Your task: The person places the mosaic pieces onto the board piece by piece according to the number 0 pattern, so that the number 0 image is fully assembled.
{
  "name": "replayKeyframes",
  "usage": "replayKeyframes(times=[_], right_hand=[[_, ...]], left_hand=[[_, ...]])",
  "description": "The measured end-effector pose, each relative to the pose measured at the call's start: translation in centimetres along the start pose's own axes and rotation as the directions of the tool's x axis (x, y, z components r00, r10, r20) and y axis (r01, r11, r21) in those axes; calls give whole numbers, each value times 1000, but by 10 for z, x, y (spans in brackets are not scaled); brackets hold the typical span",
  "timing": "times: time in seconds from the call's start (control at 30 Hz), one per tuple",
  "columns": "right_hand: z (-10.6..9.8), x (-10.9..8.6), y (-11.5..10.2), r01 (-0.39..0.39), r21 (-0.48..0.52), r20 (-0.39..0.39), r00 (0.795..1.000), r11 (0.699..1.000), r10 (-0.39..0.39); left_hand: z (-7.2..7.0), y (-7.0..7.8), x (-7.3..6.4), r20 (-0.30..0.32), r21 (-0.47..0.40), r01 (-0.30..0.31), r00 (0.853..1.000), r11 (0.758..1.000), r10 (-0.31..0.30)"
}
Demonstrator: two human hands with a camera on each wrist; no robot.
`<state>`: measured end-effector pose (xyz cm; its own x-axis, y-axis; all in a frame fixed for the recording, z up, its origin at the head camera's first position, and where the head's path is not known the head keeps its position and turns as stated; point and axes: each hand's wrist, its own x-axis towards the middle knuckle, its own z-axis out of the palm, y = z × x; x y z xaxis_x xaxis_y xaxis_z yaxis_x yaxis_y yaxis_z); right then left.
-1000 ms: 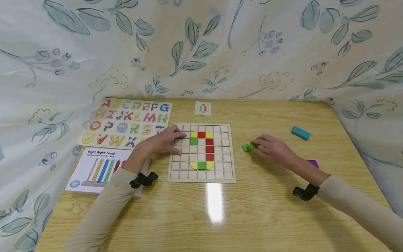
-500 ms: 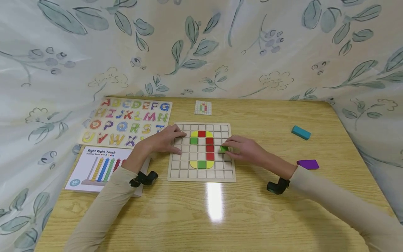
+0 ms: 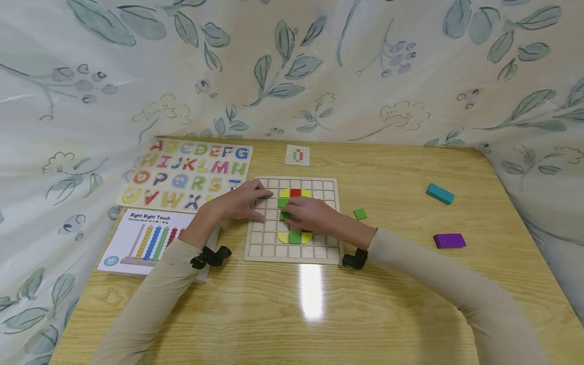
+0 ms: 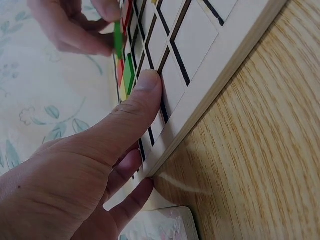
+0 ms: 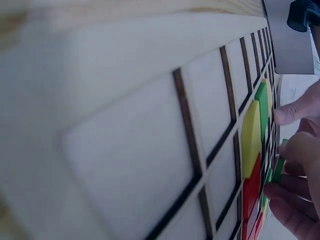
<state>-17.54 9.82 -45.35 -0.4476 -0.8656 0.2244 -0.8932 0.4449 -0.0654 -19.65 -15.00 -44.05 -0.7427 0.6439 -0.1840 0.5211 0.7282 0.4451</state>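
A wooden grid board point(image 3: 257, 252) lies mid-table, with red, green and yellow tiles set in its cells. My right hand point(image 3: 312, 215) is over the board and pinches a green square tile point(image 5: 279, 167) between thumb and fingers. That tile stands on edge in the left wrist view, just above the grid, near a seated green tile point(image 4: 129, 74). My left hand point(image 3: 242, 201) rests on the board's left side, its thumb point(image 4: 140, 100) lying on the grid and other fingers at the edge. Some red tiles are hidden under my right hand.
Right of the board lies a loose green tile point(image 3: 360, 214). Further right are a blue block point(image 3: 440, 193) and a purple block point(image 3: 449, 241). Behind the board is a small pattern card point(image 3: 297, 155). An alphabet board point(image 3: 191, 175) and an abacus box point(image 3: 119, 241) stand at left.
My right hand has picked up one of two loose green tiles and carried it left over the board to the left column of the pattern. My left hand has stayed put.
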Motion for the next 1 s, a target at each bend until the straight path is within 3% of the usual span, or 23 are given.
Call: replayKeyframes(times=[0.2, 0.57, 0.77, 1.0], right_hand=[[1, 8, -4, -28, 7, 59, 998, 1000, 28], [5, 8, -8, -80, -27, -46, 996, 996, 78], [4, 7, -8, -136, 15, 3, 991, 991, 136], [-1, 13, -6, -106, 11, 51, 993, 994, 106]], left_hand=[[-2, 2, 0, 0, 4, 5, 1000, 1000, -5], [-3, 2, 1, 7, -7, 5, 1000, 1000, -5], [0, 4, 2, 20, -6, 4, 1000, 1000, -4], [-1, 3, 2, 12, -6, 18, 1000, 1000, -18]])
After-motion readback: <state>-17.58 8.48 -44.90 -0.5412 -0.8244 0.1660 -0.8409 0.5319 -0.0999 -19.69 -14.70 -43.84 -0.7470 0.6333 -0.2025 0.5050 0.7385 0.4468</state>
